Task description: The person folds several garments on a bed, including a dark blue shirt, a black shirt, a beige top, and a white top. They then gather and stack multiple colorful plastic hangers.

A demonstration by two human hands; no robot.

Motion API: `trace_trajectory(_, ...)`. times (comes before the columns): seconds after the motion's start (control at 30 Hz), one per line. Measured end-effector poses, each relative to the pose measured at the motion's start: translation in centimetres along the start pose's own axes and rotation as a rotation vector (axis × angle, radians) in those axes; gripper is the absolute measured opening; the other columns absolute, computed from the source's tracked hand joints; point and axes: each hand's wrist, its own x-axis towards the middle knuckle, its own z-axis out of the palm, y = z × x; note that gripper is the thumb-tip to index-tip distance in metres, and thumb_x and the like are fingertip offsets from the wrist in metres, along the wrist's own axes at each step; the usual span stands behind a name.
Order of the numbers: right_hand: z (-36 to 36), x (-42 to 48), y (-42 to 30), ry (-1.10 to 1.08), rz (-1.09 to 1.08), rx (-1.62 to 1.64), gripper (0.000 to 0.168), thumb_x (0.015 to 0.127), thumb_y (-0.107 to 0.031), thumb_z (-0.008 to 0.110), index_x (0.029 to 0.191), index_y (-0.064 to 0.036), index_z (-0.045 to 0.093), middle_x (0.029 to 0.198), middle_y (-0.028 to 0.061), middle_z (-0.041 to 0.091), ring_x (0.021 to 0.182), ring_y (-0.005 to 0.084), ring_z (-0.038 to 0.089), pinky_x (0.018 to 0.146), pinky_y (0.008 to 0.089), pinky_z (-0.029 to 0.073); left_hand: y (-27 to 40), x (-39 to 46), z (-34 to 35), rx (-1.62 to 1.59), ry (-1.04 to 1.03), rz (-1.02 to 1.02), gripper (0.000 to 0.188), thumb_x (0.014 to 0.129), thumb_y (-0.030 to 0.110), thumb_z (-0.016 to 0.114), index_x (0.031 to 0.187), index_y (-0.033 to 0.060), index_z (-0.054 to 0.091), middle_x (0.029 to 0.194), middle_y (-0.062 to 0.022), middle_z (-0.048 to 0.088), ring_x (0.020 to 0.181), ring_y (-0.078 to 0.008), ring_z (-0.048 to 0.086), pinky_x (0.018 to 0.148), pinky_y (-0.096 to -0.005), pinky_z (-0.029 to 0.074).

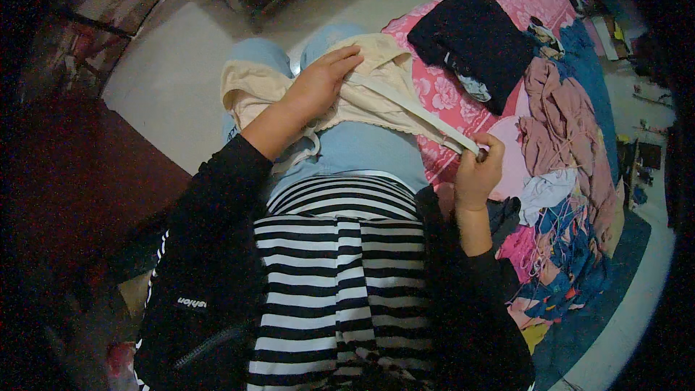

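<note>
A cream-coloured bra [380, 103] lies spread over my lap, across light blue trousers [364, 144]. My left hand [320, 81] rests on the middle of it with the fingers together and stretched out, pressing the fabric near one end of a pale strap. My right hand [480, 165] pinches the far end of that strap [429, 117] between thumb and fingers, and the strap runs straight between the two hands. One cup [252, 87] sits to the left of my left forearm, and a looped strap [314, 141] hangs below it.
To the right, a pink floral cloth [445, 87] bears a folded black garment [472, 38]. Beside it lie a dusty pink garment [562, 114], a white cloth [545, 190] and a heap of coloured scraps and strings [564, 250]. A dark red surface [81, 163] is at the left.
</note>
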Motion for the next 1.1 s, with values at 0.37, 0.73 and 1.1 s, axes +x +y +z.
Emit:
trace_trajectory(0.37, -0.7, -3.0, 2.7, -0.625, -0.169, -0.346, 0.037, 0.076, -0.009, 0.067, 0.111, -0.003, 0.056, 0.101, 0.0172, 0.059, 0.092, 0.0304, 0.059, 0.079, 0.0342, 0.047, -1.3, -2.7, -5.1, 0.124, 0.060, -0.004, 0.040, 0.085, 0.002, 0.053, 0.124, 0.0082, 0.053, 0.133, -0.0150, 0.047, 0.121, -0.0321, 0.046, 0.101, -0.0369, 0.038)
trace_trajectory(0.73, 7.7, 0.2, -6.7, -0.876, -0.292, 0.232, 0.028, 0.078, -0.011, 0.064, 0.104, -0.002, 0.060, 0.090, 0.0153, 0.063, 0.081, 0.0306, 0.061, 0.072, 0.0369, 0.048, -5.8, -9.8, -11.5, 0.271, 0.274, -0.693, 0.038, 0.081, 0.014, 0.065, 0.118, 0.0064, 0.058, 0.110, -0.0153, 0.061, 0.095, -0.0276, 0.061, 0.083, -0.0349, 0.048)
trace_trajectory(1.1, 17.0, -3.6, -9.7, -1.284, -0.132, 0.222, 0.035, 0.074, -0.024, 0.070, 0.099, -0.001, 0.061, 0.076, 0.0122, 0.062, 0.069, 0.0281, 0.059, 0.065, 0.0374, 0.048, -9.7, -15.5, -13.1, -0.222, 0.729, -0.831, 0.035, 0.078, -0.002, 0.062, 0.112, 0.0054, 0.062, 0.089, -0.0044, 0.061, 0.078, -0.0113, 0.058, 0.070, -0.0237, 0.048)
